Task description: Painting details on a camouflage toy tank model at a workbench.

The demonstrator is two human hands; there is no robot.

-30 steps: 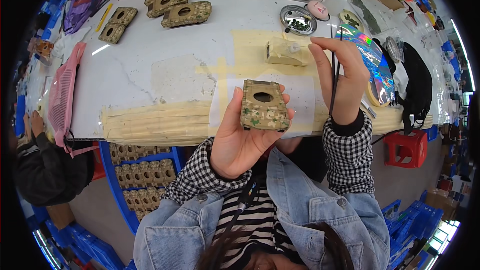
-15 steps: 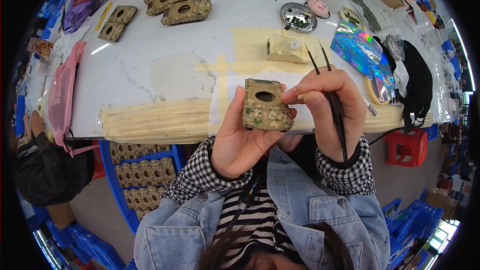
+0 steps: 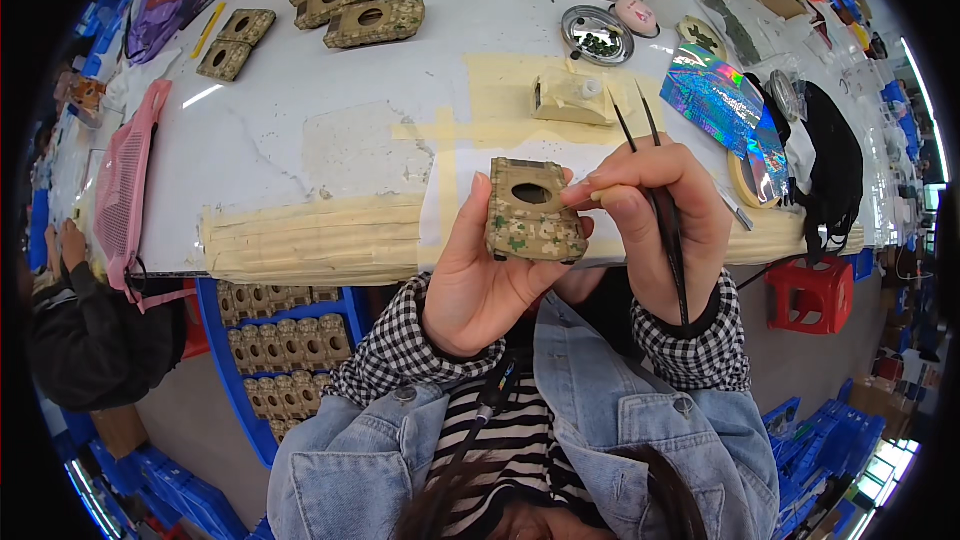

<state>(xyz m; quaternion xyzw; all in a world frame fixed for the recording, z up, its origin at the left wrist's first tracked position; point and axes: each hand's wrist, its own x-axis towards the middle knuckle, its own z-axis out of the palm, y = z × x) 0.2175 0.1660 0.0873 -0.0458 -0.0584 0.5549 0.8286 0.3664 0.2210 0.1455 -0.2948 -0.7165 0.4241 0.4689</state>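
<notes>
A camouflage model tank hull (image 3: 538, 228) with an oval hole in its top rests in my left hand (image 3: 468, 285), the fingers and thumb closed around its sides. My right hand (image 3: 695, 202) is beside it at the right. Between its thumb and forefinger is a thin tool (image 3: 597, 197) with a pale end, and its fine tip meets the hull's right edge near the hole. Black tweezers (image 3: 673, 250) are also held in that hand, their two points spread apart and directed away from me.
More camouflage hulls (image 3: 373, 23) lie at the back left. A round metal tin (image 3: 597, 35) with small dark green parts stands at the back right, behind a tape-covered block (image 3: 570, 98). Below the table edge at the left is a blue tray (image 3: 243, 390) of hulls. A red stool (image 3: 812, 295) stands at the right.
Barely anything differs. The fingers of my right hand have shifted slightly around the thin tool, and the tweezers have moved a little with them. My left hand and the hull stay in place.
</notes>
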